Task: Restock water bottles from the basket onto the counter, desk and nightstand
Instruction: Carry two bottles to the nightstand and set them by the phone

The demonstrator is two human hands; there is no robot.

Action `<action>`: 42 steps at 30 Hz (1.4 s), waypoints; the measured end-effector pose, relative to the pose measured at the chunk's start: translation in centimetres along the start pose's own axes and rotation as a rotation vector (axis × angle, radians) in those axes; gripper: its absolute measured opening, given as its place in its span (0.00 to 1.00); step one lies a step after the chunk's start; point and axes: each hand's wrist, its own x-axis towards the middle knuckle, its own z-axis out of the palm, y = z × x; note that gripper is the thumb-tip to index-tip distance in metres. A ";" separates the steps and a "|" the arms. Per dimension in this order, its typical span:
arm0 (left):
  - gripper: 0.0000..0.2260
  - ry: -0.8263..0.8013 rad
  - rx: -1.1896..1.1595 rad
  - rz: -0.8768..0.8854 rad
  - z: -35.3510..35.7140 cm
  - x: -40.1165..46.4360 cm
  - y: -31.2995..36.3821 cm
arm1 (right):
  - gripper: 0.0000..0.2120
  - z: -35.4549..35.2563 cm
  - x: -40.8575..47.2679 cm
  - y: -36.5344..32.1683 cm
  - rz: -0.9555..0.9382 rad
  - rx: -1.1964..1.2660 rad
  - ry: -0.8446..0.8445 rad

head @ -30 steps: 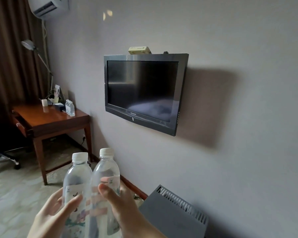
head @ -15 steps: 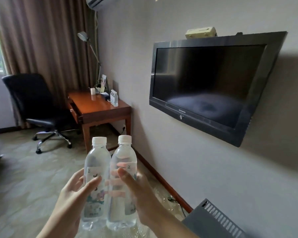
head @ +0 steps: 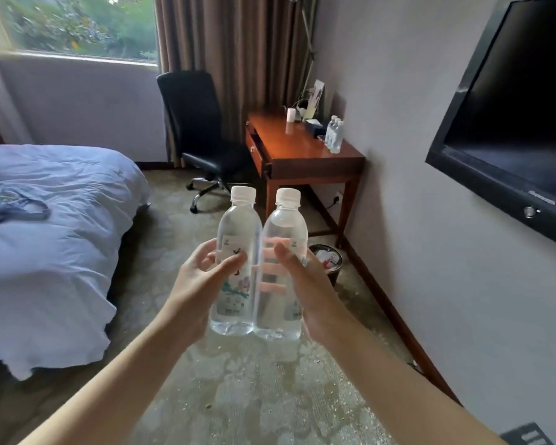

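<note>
Holding: we hold two water bottles upright, side by side and touching, out in front of us above the floor.
Left hand (head: 203,284): our fingers wrap the left bottle (head: 236,268).
Right hand (head: 308,284): our fingers wrap the right bottle (head: 283,271).
Tabletop (head: 299,149): we see more bottles (head: 334,134) standing by the wall.
Bed (head: 52,239): on our left.
</note>
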 end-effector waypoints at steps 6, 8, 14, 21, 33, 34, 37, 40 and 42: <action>0.21 0.071 -0.001 0.027 -9.0 7.3 2.2 | 0.10 8.1 9.2 0.8 0.011 0.030 -0.112; 0.19 0.098 -0.010 0.028 -11.5 8.9 3.0 | 0.11 10.7 11.6 0.7 0.011 0.048 -0.135; 0.20 0.203 -0.013 0.057 -18.6 12.3 4.8 | 0.24 18.1 17.8 0.9 0.000 0.075 -0.241; 0.15 0.398 -0.022 0.067 -25.6 15.8 5.5 | 0.36 25.1 24.6 1.9 0.052 0.008 -0.391; 0.30 0.680 -0.018 0.087 -35.6 23.5 8.3 | 0.27 35.9 37.1 1.9 0.104 0.044 -0.674; 0.30 0.706 -0.027 0.091 -36.4 23.7 8.4 | 0.26 36.9 37.7 2.1 0.098 0.027 -0.695; 0.30 0.767 -0.056 0.088 -39.1 23.8 8.2 | 0.25 40.0 39.0 2.8 0.103 -0.030 -0.746; 0.32 0.839 -0.065 0.100 -42.3 23.5 8.1 | 0.25 43.8 39.8 3.7 0.115 -0.049 -0.810; 0.31 0.894 -0.069 0.111 -44.6 23.2 8.3 | 0.24 46.6 40.1 4.2 0.121 -0.054 -0.847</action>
